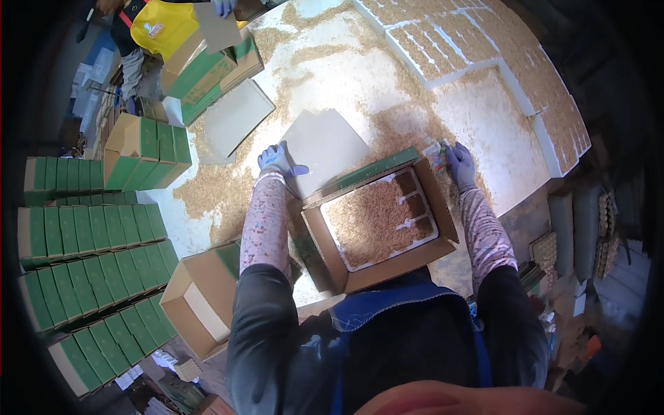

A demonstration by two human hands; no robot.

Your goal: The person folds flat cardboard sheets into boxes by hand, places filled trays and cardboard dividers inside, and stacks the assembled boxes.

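An open cardboard box [398,265] with green outer sides stands in front of my body. Inside it is a white foam tray [340,244] filled with brown husk-like grains [368,218]; several dark compartments [415,199] show along its right side. My left hand [277,160], in a pale blue glove, is at the left edge of a grey cardboard sheet [327,145] beyond the box, thumb over the sheet. Just past the box's right corner, my right hand [460,165], also gloved, pinches a small clear plastic packet [434,154] with coloured contents.
Green-sided boxes [104,225] stand in rows at left, near another open box [202,301]. More grey sheets [241,116] lie beyond. Grain-filled foam trays [441,46] cover the table's far right. A co-worker in a yellow apron [161,26] stands at the far left.
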